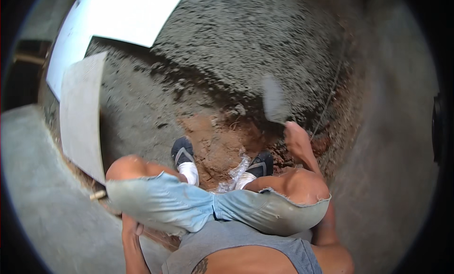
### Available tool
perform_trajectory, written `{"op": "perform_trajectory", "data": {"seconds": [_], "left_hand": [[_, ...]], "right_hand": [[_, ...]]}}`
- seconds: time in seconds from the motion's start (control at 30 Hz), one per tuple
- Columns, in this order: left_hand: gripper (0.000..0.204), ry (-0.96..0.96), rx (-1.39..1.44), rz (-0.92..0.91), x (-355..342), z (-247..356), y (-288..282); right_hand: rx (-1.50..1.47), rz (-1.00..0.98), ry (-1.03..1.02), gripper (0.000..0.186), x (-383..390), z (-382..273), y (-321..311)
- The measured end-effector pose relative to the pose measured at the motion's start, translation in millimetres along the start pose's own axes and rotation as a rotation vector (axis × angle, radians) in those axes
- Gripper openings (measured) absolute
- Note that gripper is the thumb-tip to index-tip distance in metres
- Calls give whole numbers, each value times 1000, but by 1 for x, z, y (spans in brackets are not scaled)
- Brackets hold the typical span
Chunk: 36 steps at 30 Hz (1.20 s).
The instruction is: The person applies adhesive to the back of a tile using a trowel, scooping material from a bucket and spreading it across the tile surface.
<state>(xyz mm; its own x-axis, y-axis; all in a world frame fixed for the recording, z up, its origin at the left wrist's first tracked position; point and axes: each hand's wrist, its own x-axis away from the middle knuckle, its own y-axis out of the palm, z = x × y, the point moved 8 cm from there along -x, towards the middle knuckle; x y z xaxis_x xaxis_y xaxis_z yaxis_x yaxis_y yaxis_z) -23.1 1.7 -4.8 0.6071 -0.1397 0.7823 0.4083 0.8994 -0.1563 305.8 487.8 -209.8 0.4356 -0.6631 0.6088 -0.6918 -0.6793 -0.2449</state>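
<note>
My right hand (298,140) is closed round the handle of a trowel (274,99), its pale blade smeared by motion. The blade is over the near right edge of a grey, crumbly mortar bed (246,42); I cannot tell whether it touches. Low at the left, my left hand (133,225) is beside my left thigh, which hides most of its fingers. I cannot see whether it holds anything. A pale, wood-coloured tool end (98,195) sticks out past my left knee, not far from that hand.
Glossy white tiles (127,13) cover the far left. A pale tile (81,113) stands tilted at the left. A thin string (331,92) runs along the bed's right side. Reddish soil (208,137) and clear crumpled plastic (235,174) lie around my feet. Grey walls (392,146) flank me.
</note>
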Motion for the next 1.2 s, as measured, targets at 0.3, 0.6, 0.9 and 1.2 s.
{"op": "perform_trajectory", "data": {"seconds": [0.3,0.6,0.9,1.2], "left_hand": [[49,-427,-218,-170,-51,-130,53],[52,-607,212,10,118,-47,43],[32,-465,551,545,240,-90,-116],[57,-319,1077,501,-11,-187,-185]], "right_hand": [[-439,333,311,38,-3,158,-170],[-583,-60,553,49,104,5,-90],[730,-239,293,59,278,-276,-13],[1265,-813,-344,32,219,-346,379]]}}
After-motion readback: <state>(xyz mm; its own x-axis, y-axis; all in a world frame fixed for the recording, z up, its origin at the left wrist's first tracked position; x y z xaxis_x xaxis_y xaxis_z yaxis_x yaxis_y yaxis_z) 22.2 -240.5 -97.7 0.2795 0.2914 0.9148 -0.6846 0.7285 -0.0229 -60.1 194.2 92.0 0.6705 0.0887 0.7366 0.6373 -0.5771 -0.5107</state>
